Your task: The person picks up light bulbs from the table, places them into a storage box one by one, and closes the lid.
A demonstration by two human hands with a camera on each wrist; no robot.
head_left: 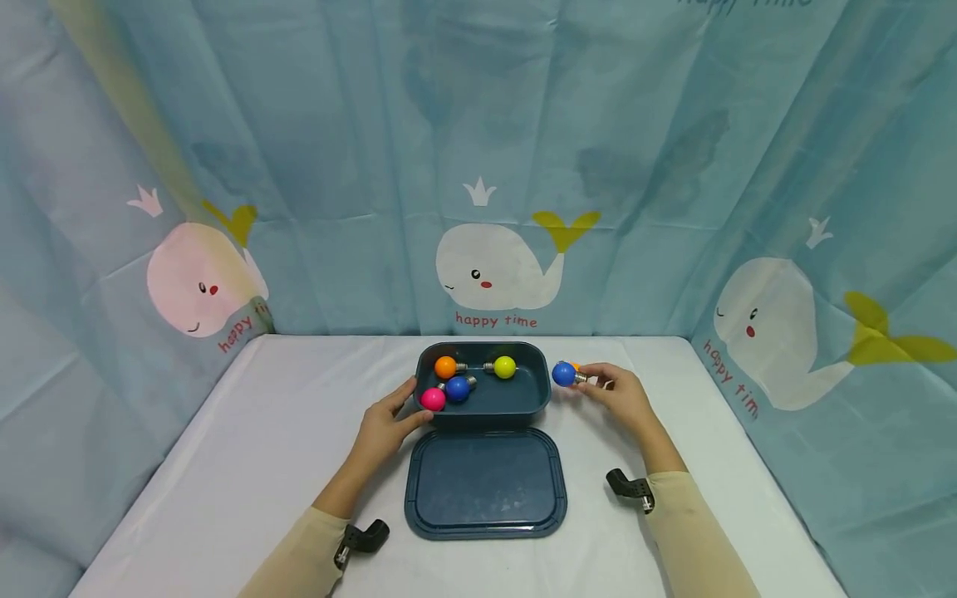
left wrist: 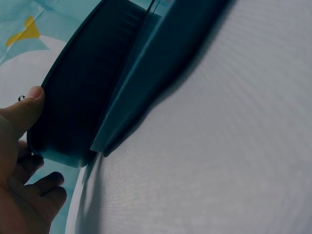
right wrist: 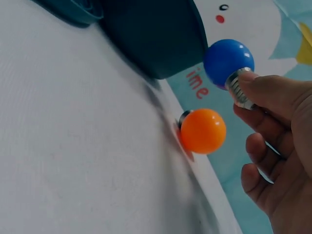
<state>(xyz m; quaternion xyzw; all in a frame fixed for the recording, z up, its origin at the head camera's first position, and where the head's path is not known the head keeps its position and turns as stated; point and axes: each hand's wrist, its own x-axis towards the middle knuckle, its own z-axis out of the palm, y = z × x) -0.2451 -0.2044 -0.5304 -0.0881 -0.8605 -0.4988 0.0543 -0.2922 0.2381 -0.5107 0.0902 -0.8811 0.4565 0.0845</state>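
Observation:
My right hand (head_left: 620,397) pinches a blue light bulb (right wrist: 229,63) by its metal screw base, just right of a dark blue box (head_left: 489,413). An orange bulb (right wrist: 204,130) lies on the table under that hand, mostly hidden in the head view. My left hand (head_left: 383,428) grips the box's near left corner, thumb on the rim, fingers along the left side. Inside the box lie an orange bulb (head_left: 444,367), a yellow-green bulb (head_left: 505,367), another blue bulb (head_left: 458,389) and a pink bulb (head_left: 433,399).
A dark blue lid (head_left: 486,483) lies flat on the white tablecloth (head_left: 299,432) in front of the box. Blue curtains (head_left: 359,166) with whale prints hang behind the table and at both sides. Each forearm wears a black camera mount (head_left: 630,485).

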